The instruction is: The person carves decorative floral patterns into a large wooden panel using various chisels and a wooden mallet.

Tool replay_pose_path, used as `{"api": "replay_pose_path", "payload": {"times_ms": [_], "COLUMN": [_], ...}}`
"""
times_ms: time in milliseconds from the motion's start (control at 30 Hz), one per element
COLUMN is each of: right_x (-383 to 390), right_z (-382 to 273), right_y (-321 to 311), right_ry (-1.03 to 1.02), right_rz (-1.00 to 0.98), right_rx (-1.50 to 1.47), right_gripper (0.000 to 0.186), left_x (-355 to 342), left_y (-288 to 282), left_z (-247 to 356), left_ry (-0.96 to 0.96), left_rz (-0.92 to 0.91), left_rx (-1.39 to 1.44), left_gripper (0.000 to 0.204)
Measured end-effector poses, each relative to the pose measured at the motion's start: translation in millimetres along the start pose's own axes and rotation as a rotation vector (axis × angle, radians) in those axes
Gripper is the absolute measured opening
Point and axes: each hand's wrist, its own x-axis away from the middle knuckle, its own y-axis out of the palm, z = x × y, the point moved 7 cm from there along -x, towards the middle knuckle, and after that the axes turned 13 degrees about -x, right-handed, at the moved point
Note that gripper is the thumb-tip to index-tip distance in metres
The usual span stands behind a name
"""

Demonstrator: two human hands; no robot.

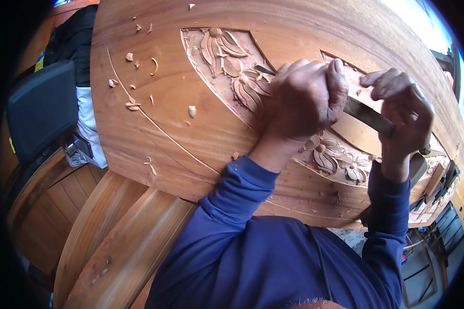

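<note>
A large brown wooden panel (154, 98) lies in front of me, with leaves and flowers carved in relief (220, 46) inside recessed areas. My left hand (301, 100) is wrapped tightly around a long chisel (366, 114). The thin dark blade pokes out left of this fist, its tip at the carved leaves. To the right of the fist, the chisel's flat shaft runs to my right hand (410, 110). That hand's palm is at the shaft's end, while its half-bent fingers stand apart from the shaft. More carved flowers (322, 152) show below the chisel.
Wood shavings (192, 111) are scattered over the panel's left part. Several dark tools (441, 180) lie at its right end. A black chair (44, 108) with dark and white cloth stands at the left. Long wooden boards (131, 252) are at the lower left, beside my left arm.
</note>
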Motion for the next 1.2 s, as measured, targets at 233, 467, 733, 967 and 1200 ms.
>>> {"api": "replay_pose_path", "payload": {"times_ms": [233, 467, 733, 967, 1200], "right_x": [-0.1, 0.9, 13.2, 60.0, 90.4], "right_z": [-2.7, -4.8, 19.9, 1.9, 7.3], "right_y": [-16.5, -19.5, -13.8, 64.0, 72.1], "right_ry": [0.057, 0.048, 0.078, 0.006, -0.082], "right_rz": [0.211, 0.23, 0.203, 0.044, 0.398], "right_rx": [-0.137, -0.036, -0.1, 0.17, 0.018], "right_gripper": [0.037, 0.042, 0.037, 0.063, 0.049], "left_x": [0.9, 3.5, 3.6, 22.4, 35.3], "left_y": [0.4, -0.6, 1.1, -45.8, -49.4], "left_z": [-2.7, -7.0, -6.7, 1.1, 27.3], "left_ry": [0.046, 0.019, 0.027, 0.197, 0.126], "left_rz": [0.083, 0.06, 0.092, 0.28, 0.172], "left_rx": [-0.021, -0.018, -0.024, 0.142, 0.087], "left_gripper": [0.038, 0.041, 0.042, 0.022, 0.027]}}
